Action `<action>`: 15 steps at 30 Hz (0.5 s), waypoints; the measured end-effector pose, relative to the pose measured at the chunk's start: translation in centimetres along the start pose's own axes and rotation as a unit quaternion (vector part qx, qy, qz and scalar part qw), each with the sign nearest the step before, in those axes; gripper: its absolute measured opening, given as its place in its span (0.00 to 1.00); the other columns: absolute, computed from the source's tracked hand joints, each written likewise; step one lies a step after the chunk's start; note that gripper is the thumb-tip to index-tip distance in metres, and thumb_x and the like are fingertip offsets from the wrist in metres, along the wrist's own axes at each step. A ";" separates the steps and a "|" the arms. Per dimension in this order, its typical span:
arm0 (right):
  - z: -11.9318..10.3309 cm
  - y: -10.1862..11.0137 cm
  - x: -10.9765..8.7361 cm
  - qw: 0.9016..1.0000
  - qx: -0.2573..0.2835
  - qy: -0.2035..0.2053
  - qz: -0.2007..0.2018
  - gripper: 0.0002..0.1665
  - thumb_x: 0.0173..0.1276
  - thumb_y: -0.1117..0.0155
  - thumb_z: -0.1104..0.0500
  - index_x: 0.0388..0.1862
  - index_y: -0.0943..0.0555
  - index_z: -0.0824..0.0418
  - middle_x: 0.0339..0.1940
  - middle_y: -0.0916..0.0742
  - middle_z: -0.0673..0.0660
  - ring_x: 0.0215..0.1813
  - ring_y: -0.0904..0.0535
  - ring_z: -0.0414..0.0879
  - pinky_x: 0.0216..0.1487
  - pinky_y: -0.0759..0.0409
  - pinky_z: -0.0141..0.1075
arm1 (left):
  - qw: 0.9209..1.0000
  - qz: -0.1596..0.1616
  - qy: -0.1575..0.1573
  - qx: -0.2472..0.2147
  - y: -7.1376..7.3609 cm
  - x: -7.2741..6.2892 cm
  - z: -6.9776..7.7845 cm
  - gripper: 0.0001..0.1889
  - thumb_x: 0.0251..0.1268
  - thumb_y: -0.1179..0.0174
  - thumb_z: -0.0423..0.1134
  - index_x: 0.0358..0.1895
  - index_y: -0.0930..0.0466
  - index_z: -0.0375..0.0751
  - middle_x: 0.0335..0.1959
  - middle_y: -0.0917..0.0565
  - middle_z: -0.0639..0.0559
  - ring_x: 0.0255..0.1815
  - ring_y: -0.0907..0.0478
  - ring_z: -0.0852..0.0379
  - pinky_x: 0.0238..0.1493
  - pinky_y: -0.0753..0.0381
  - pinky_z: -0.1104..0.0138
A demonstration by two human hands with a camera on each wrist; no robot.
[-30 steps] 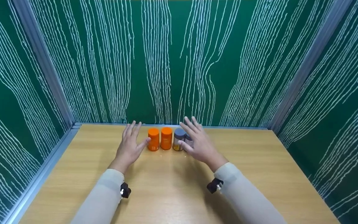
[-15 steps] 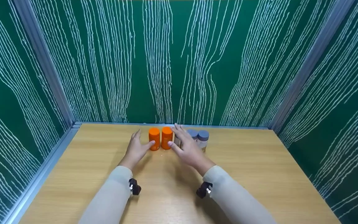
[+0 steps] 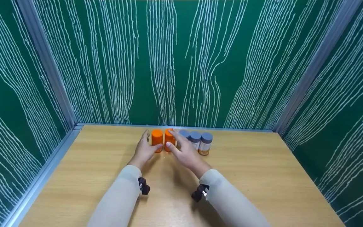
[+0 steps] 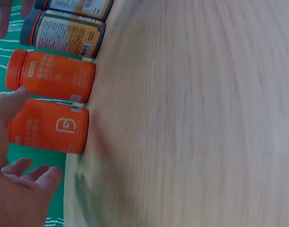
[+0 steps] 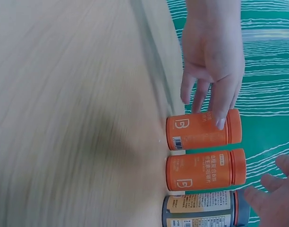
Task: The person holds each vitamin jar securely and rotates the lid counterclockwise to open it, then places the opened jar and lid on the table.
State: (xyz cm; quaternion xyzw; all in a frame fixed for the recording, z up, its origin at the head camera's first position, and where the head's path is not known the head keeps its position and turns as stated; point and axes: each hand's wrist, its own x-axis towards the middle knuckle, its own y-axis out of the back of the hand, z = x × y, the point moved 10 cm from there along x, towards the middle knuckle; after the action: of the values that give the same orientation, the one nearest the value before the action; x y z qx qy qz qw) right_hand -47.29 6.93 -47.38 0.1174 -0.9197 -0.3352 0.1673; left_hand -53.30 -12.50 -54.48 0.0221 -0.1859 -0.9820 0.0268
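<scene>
Two orange bottles with orange lids stand upright side by side, the left bottle (image 3: 157, 138) and the right bottle (image 3: 168, 138). My left hand (image 3: 143, 153) is at the left bottle's outer side, fingers spread and thumb across its front; the left wrist view shows its fingers (image 4: 50, 177) apart from that bottle (image 4: 50, 126). My right hand (image 3: 187, 154) reaches in front of the right orange bottle, partly covering it; whether it touches is unclear. In the right wrist view the right hand (image 5: 279, 196) lies near the lids, fingers relaxed.
Several grey-lidded bottles (image 3: 205, 144) stand in a row right of the orange ones, the nearest partly behind my right hand. All stand near the back edge of the wooden table (image 3: 247, 176). A green wall (image 3: 232, 78) with white lines rises behind.
Both hands have moved inward toward the orange bottles. My right hand has shifted left off the grey-lidded bottles, which now show more fully. The bottles appear to stand still.
</scene>
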 end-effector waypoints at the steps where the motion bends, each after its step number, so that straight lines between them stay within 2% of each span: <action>1: 0.0 -0.1 0.1 1.000 0.004 0.003 -0.001 0.48 0.83 0.48 0.20 0.93 0.36 0.37 0.96 0.36 0.49 0.96 0.39 0.56 0.93 0.40 0.64 | 1.000 0.000 -0.003 -0.002 -0.2 0.1 0.0 0.55 0.79 0.25 0.41 0.96 0.55 0.47 0.95 0.43 0.40 0.94 0.42 0.34 0.92 0.39 0.41; 8: -0.1 -0.7 0.3 1.000 0.004 0.026 -0.008 0.40 0.90 0.43 0.34 0.93 0.34 0.43 0.94 0.31 0.53 0.93 0.35 0.59 0.92 0.37 0.64 | 1.000 -0.009 -0.006 -0.006 -1.1 0.0 0.0 0.53 0.79 0.25 0.39 0.95 0.52 0.45 0.94 0.40 0.40 0.93 0.39 0.34 0.93 0.40 0.42; 15: 0.4 -1.4 0.6 1.000 0.012 0.013 -0.024 0.42 0.89 0.45 0.30 0.93 0.34 0.42 0.95 0.32 0.50 0.94 0.36 0.58 0.94 0.40 0.64 | 1.000 -0.003 -0.005 -0.020 -1.1 0.1 0.0 0.44 0.77 0.24 0.37 0.90 0.38 0.41 0.89 0.29 0.40 0.88 0.29 0.36 0.90 0.33 0.44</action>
State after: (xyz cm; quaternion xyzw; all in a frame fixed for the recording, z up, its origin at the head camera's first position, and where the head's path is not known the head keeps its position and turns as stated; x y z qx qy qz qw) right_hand -47.79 5.91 -48.45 0.1461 -0.9182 -0.3267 0.1701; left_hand -53.43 -11.48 -54.88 0.0168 -0.1663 -0.9856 0.0234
